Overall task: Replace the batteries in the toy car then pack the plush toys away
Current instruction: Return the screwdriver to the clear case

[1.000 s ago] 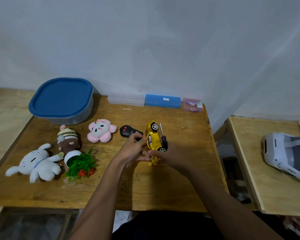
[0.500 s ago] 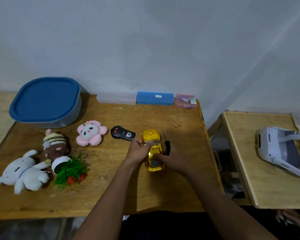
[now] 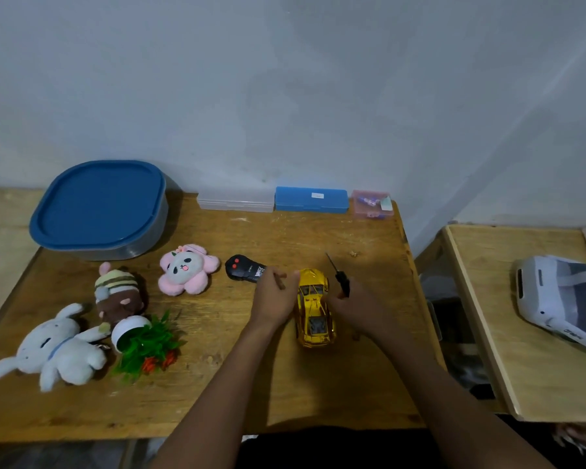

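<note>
The toy car [image 3: 313, 309], tipped on its side a second ago, now stands on its wheels. The right hand [image 3: 357, 308], gripping the screwdriver [image 3: 341, 282], has shifted to its right side.

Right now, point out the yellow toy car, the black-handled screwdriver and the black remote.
Yellow toy car [image 3: 313, 309]: head view, mid-body.
Black-handled screwdriver [image 3: 341, 280]: head view, handle.
Black remote control [image 3: 241, 269]: head view, casing by the red buttons.

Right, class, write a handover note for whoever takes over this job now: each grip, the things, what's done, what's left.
The left grip lies against the yellow toy car, thumb at its front; whether it holds is unclear.
The right grip holds the screwdriver.
The car stands on its wheels on the table.
Done: battery swap not confirmable.
Left: pack the white bunny, brown plush and pink plush; the blue-lidded container is shut.
</note>
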Motion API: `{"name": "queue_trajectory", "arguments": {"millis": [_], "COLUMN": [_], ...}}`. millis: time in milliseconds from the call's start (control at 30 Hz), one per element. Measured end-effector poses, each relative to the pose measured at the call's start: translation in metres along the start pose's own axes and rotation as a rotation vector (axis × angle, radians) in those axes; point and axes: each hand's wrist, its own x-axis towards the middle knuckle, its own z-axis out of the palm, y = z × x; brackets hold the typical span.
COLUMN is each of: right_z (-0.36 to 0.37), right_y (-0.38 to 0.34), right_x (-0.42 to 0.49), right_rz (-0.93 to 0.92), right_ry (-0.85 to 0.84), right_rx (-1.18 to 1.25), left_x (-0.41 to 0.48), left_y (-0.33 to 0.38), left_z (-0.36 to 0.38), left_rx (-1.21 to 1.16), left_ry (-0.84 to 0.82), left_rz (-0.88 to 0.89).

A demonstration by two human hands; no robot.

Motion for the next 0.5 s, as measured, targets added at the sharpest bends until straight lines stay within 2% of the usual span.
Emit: {"name": "queue_trajectory", "arguments": {"millis": [133,267,367,500], "right_z": [-0.014,-0.023,-0.021,-0.008], "right_y": [-0.029,-0.080,-0.121,-0.170], "right_x": [0.020,0.060,0.102,0.157], "right_rz": [-0.169,-0.340,-0.440,-0.543], "right_ry": [0.144,0.144,0.121,0.025], "right_rx": [-0.085,-0.233,-0.395,-0.478], "left_x": [0.026,0.087,0.136,0.192], "left_y": [0.016,0.023,0.024,0.011], "left_z": [-0.057,-0.103,-0.123,-0.134], "left_rx": [-0.085,0.030,0.097,0.018], "left_ry": [0.199,0.310,0.284,0.213], "left_rz": [0.141,0.076,-0.004,-0.070]}}
